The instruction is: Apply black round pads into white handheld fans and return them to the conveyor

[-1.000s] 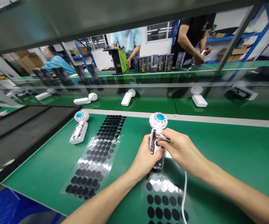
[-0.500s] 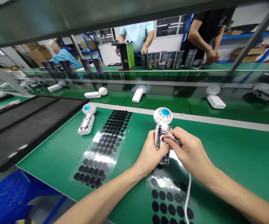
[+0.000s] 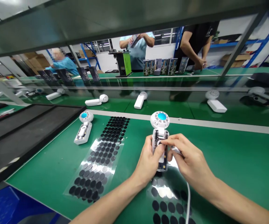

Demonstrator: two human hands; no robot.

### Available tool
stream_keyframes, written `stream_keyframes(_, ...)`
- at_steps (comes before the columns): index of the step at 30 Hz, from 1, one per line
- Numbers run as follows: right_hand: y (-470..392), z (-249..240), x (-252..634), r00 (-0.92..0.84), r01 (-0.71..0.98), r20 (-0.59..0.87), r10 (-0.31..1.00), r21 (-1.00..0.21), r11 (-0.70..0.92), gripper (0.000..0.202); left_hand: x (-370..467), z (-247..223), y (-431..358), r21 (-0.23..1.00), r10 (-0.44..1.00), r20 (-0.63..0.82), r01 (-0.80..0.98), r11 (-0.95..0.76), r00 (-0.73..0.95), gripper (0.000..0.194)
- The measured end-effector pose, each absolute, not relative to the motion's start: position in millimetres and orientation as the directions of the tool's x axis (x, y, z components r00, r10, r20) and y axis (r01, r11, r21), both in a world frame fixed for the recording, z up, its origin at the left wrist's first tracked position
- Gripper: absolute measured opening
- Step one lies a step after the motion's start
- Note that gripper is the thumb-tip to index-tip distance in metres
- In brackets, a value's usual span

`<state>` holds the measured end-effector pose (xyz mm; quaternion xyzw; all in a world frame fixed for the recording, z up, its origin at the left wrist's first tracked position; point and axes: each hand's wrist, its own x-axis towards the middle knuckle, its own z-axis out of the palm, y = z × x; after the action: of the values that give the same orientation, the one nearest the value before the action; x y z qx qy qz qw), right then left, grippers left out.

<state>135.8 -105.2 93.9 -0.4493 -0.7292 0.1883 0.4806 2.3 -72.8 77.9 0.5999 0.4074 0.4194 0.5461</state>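
Observation:
A white handheld fan (image 3: 159,120) with a blue centre and an open-fronted body showing its inner parts stands in front of me. My left hand (image 3: 145,163) is wrapped round its body, the thumb pressed on the front. My right hand (image 3: 190,158) grips the plug (image 3: 175,150) of a white cable (image 3: 188,199) among its fingers. Its index fingertip touches the fan's front near my left thumb. Beneath the hands lies a clear sheet of black round stickers (image 3: 171,207). A second sticker sheet (image 3: 105,149) and another opened fan (image 3: 83,133) lie to the left.
Beyond the green table (image 3: 230,155), several white fans, including one fan (image 3: 140,101), lie on a green belt (image 3: 122,107). A black tray (image 3: 32,130) borders the left side. Co-workers stand behind upright boxes (image 3: 171,67) and a green-sided machine (image 3: 124,63). A shelf (image 3: 125,21) hangs overhead.
My right index finger has come forward onto the fan's front, while the plug has shifted back and right of the body. The co-worker opposite has raised a box.

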Motion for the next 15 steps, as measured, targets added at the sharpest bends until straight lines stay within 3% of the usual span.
stream_keyframes(5, -107.7, 97.5, 134.9, -0.196, 0.466, 0.511, 0.837, -0.702, 0.538, 0.038, 4.2, 75.8, -69.7, 1.0, 0.969, 0.013, 0.008, -0.015, 0.248, 0.025)
stream_keyframes(9, -109.9, 107.7, 144.3, -0.107, 0.531, 0.255, 0.961, -0.802, 0.272, 0.006, 5.1, 78.1, -68.1, 0.969, 0.95, -0.173, -0.128, 0.212, 0.261, 0.029)
stream_keyframes(12, -113.5, 109.2, 158.6, -0.085, 0.576, 0.039, 0.996, -0.814, 0.081, 0.021, 2.0, 80.6, -68.4, 0.901, 0.89, -0.327, -0.179, 0.395, 0.317, 0.031)
stream_keyframes(15, -117.4, 99.8, 175.2, -0.112, 0.534, -0.039, 0.993, -0.845, 0.027, 0.032, 7.7, 81.5, -60.2, 0.878, 0.847, -0.396, -0.123, 0.462, 0.356, 0.031)
